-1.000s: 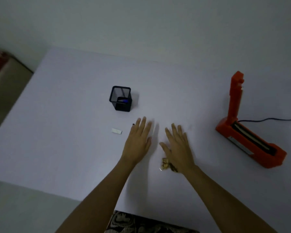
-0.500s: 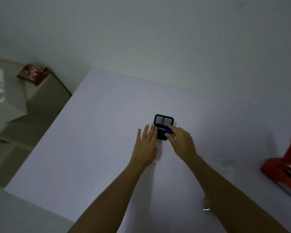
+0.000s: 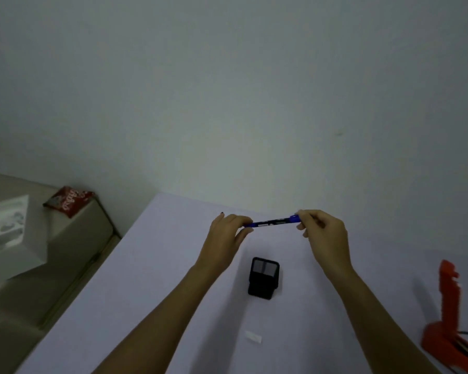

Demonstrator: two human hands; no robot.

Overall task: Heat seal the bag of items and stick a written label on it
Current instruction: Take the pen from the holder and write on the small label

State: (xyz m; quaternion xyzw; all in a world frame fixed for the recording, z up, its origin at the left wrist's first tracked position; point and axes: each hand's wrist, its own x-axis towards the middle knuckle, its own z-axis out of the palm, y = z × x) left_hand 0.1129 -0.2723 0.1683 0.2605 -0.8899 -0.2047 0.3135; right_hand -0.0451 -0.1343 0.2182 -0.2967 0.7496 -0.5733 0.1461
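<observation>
Blue pen (image 3: 273, 221) held level in the air above the white table (image 3: 152, 279), one end in each hand. Left hand (image 3: 227, 232) pinches the left end; right hand (image 3: 323, 233) pinches the right end, fingers curled. Black mesh pen holder (image 3: 263, 276) stands below, between the forearms. White label (image 3: 253, 337) lies flat nearer the camera. Orange heat sealer (image 3: 449, 319) at right edge, arm raised.

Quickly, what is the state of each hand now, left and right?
Left hand: pinches one end of the blue pen.
Right hand: pinches the other end of the blue pen.
</observation>
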